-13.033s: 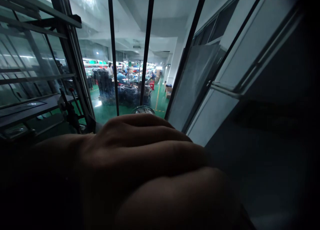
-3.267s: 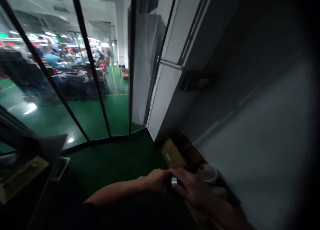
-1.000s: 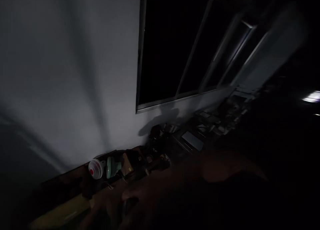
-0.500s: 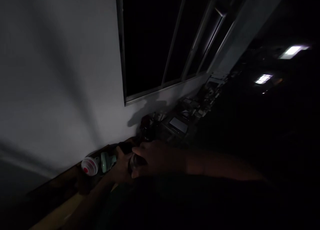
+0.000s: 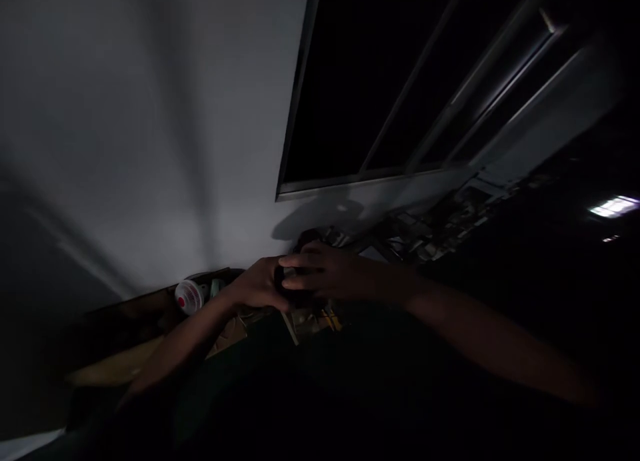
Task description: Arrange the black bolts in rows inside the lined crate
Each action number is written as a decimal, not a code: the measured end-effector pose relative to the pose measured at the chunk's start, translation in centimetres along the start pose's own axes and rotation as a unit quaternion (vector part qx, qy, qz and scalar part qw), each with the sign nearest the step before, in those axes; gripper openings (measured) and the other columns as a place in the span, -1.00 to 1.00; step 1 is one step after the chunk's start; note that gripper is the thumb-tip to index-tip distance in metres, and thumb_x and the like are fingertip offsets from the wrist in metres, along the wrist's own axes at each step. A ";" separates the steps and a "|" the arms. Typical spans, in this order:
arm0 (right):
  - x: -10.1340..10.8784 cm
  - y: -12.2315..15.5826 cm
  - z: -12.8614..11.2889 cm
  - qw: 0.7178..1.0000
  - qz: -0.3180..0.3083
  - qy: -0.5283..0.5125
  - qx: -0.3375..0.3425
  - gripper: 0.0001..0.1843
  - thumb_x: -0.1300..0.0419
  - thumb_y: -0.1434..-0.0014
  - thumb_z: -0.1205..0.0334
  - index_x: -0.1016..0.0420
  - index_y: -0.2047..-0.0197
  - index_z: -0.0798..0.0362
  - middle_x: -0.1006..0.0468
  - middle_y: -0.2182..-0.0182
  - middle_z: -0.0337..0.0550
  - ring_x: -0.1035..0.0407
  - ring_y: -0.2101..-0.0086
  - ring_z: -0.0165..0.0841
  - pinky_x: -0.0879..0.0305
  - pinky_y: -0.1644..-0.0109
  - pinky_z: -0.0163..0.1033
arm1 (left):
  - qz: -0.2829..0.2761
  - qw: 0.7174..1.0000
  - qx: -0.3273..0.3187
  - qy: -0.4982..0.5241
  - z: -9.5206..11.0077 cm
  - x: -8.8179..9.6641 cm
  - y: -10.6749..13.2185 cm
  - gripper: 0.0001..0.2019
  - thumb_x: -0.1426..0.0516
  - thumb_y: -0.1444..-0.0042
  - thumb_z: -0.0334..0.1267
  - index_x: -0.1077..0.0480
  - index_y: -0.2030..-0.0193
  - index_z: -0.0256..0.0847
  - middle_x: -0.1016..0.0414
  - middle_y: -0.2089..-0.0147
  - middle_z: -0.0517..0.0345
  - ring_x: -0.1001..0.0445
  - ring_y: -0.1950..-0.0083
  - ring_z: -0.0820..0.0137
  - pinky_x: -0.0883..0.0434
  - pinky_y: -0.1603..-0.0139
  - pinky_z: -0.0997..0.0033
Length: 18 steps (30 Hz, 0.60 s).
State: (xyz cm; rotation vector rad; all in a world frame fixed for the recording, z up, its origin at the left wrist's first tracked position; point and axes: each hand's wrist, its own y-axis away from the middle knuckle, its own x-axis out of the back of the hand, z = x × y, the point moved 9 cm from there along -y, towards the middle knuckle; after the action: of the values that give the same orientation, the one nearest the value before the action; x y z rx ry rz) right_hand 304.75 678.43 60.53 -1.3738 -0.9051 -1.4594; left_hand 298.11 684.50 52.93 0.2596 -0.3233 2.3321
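The room is very dark. My left hand (image 5: pixel 259 284) is curled round one side of a small dark object (image 5: pixel 289 273). From the other side, the fingers of my right hand (image 5: pixel 327 272) reach over the same object. It has a paler patch near my fingertips, but most of it is hidden and its kind cannot be made out. Left of my hands, a small white round fan (image 5: pixel 189 297) with a red centre stands by the wall. A mint-green item (image 5: pixel 215 287) beside it is partly behind my left hand.
A pale wall (image 5: pixel 135 181) rises ahead, with a dark window (image 5: pixel 370 114) in a metal frame. Assorted items (image 5: pixel 440 227) line the wall to the right. Below my hands is a cardboard box edge (image 5: pixel 231 337), with a yellow item (image 5: pixel 331 319) further right.
My view has swung left, so the window now sits further right. Both hands are higher in view, still together round the dark object, and my right fingers now lie across it.
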 end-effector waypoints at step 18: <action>-1.9 0.1 6.9 0.960 -0.062 -0.109 -0.249 -0.38 -0.07 -0.23 -0.21 -0.35 -0.13 0.11 -0.54 0.27 -0.04 -0.42 0.27 -0.28 -0.27 0.22 -0.25 | -0.046 0.995 0.092 -0.015 -3.0 -0.4 -3.9 -0.53 -0.21 0.25 -0.34 -0.48 0.08 -0.19 -0.54 0.29 0.19 -0.49 0.22 0.22 -0.44 0.21 0.30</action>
State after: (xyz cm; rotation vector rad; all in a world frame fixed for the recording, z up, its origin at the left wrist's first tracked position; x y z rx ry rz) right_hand 307.05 685.15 59.39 -1.9060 -0.7986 -1.7335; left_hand 300.92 687.81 50.59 0.3912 -0.1081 2.2712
